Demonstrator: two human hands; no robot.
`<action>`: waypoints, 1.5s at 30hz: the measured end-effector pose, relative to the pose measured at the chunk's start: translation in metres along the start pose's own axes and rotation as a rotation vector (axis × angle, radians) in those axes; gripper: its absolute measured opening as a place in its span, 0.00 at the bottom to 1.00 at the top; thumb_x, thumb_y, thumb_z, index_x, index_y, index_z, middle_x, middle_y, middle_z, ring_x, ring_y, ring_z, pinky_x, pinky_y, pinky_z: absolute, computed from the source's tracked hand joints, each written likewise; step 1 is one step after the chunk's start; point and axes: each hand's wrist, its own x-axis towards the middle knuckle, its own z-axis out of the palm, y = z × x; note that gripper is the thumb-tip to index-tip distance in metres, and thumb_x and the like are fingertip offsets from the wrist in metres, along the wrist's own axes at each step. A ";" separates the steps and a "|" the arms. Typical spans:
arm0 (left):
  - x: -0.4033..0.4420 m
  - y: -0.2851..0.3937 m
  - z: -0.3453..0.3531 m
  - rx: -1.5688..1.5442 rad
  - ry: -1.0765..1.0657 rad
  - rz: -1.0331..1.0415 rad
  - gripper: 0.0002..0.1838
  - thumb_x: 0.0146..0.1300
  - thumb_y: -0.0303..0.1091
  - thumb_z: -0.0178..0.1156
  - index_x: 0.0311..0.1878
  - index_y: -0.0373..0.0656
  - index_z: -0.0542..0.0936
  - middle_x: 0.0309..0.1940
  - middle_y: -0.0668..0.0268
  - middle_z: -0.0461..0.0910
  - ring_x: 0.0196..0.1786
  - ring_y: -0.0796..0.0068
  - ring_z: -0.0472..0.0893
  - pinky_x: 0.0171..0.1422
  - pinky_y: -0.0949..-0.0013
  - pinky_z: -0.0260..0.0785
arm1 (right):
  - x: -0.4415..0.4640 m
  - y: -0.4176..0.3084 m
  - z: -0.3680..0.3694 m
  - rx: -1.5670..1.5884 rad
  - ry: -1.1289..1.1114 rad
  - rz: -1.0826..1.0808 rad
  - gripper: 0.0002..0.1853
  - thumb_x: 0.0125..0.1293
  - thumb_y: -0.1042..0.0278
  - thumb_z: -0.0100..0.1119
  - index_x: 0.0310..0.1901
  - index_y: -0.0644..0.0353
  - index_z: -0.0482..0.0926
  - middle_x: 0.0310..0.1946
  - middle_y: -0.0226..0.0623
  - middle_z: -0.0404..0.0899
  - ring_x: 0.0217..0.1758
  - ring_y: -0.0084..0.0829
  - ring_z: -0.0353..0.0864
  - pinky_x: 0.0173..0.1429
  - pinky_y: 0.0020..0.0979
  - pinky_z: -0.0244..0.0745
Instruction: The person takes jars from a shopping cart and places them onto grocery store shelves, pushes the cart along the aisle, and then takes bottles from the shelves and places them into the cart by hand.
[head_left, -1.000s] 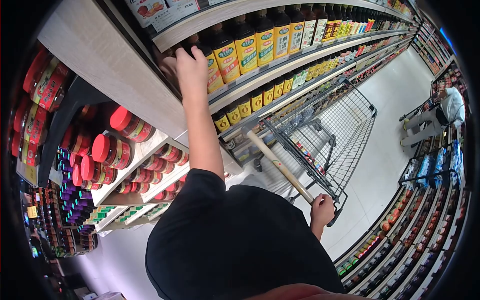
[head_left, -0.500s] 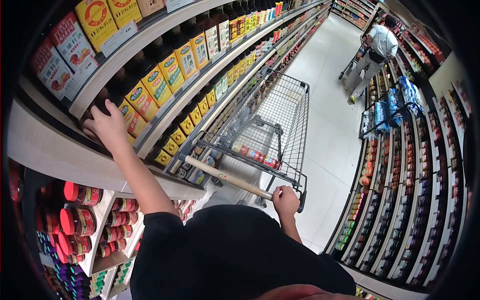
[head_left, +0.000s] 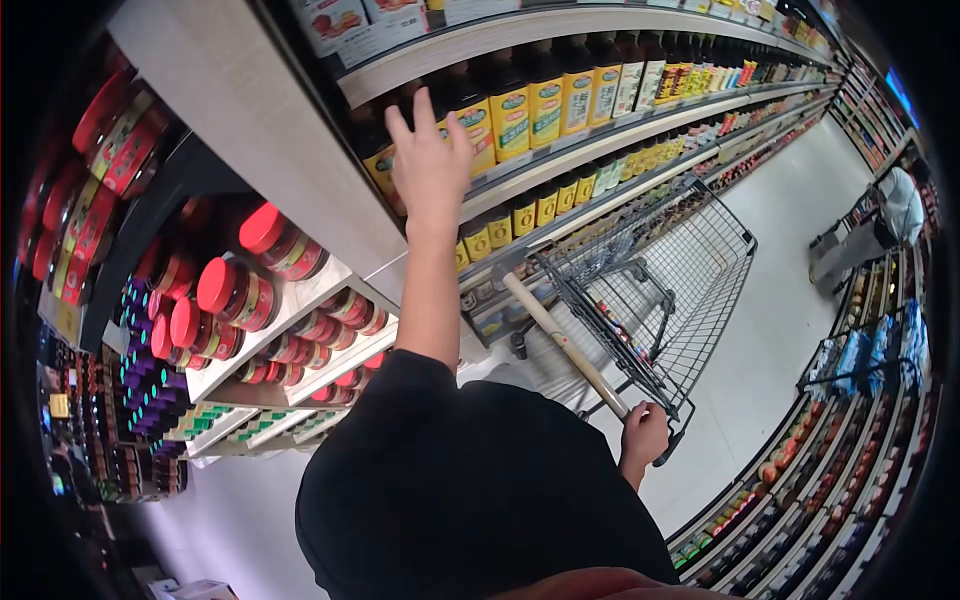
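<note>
Store aisle, pale floor [head_left: 735,420], stocked shelving on both sides. Yellow-labelled bottles [head_left: 512,120] with dark necks stand upright in a row on a shelf of the left-hand shelving [head_left: 590,145], at its near end. Left hand [head_left: 430,165]: open, fingers spread and raised, in front of the nearest of these bottles; contact cannot be determined. Smaller bottles [head_left: 525,215], also yellow-labelled, on the shelf below; price cards [head_left: 375,35] along the shelf above. Right hand [head_left: 645,435]: closed around the near end of the handle [head_left: 562,345] of a wire cart [head_left: 700,290], which stands beside the same shelving. Red-lidded jars [head_left: 235,292] on a separate rack [head_left: 345,355], left of the left forearm. Across the aisle: blue packs [head_left: 868,350] hanging by the opposite shelving [head_left: 800,500], another person [head_left: 895,215] farther off.
</note>
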 end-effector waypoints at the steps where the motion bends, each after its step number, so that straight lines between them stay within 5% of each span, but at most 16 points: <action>1: 0.002 -0.002 -0.001 0.005 -0.033 -0.019 0.25 0.68 0.46 0.55 0.66 0.48 0.74 0.65 0.36 0.67 0.55 0.37 0.79 0.58 0.48 0.74 | -0.001 0.001 0.002 -0.003 0.009 -0.012 0.10 0.66 0.57 0.59 0.32 0.52 0.81 0.27 0.32 0.78 0.27 0.38 0.80 0.31 0.41 0.71; 5: 0.013 -0.006 0.004 0.034 -0.087 0.001 0.24 0.69 0.45 0.54 0.63 0.44 0.76 0.58 0.37 0.72 0.46 0.38 0.83 0.50 0.49 0.79 | -0.001 0.002 0.002 -0.016 0.028 -0.019 0.10 0.66 0.57 0.59 0.32 0.52 0.81 0.26 0.32 0.78 0.27 0.38 0.80 0.31 0.41 0.71; 14: 0.031 -0.011 0.013 0.085 -0.196 -0.035 0.22 0.69 0.46 0.55 0.58 0.41 0.81 0.45 0.40 0.78 0.47 0.40 0.83 0.54 0.51 0.77 | -0.001 0.000 -0.001 -0.010 0.031 -0.032 0.10 0.66 0.57 0.59 0.31 0.52 0.80 0.26 0.31 0.78 0.27 0.37 0.80 0.31 0.40 0.72; 24: 0.013 -0.004 -0.011 0.043 -0.193 0.015 0.15 0.65 0.38 0.62 0.54 0.53 0.85 0.48 0.53 0.79 0.48 0.47 0.81 0.54 0.51 0.75 | -0.002 0.003 0.003 -0.019 0.084 -0.084 0.10 0.66 0.58 0.59 0.30 0.52 0.80 0.25 0.31 0.77 0.26 0.37 0.79 0.29 0.39 0.71; 32: -0.030 -0.009 0.004 0.122 0.069 0.351 0.12 0.59 0.36 0.68 0.47 0.54 0.87 0.56 0.57 0.73 0.64 0.51 0.68 0.62 0.48 0.66 | -0.002 0.004 0.004 -0.006 0.098 -0.101 0.10 0.66 0.58 0.59 0.29 0.52 0.80 0.25 0.31 0.76 0.26 0.36 0.79 0.29 0.39 0.71; 45: -0.058 -0.041 0.033 -0.012 0.154 0.637 0.23 0.55 0.26 0.67 0.54 0.62 0.86 0.55 0.64 0.69 0.59 0.54 0.70 0.63 0.53 0.68 | -0.004 0.001 -0.001 0.005 0.123 -0.125 0.11 0.67 0.59 0.58 0.29 0.52 0.80 0.25 0.32 0.76 0.26 0.38 0.79 0.29 0.40 0.71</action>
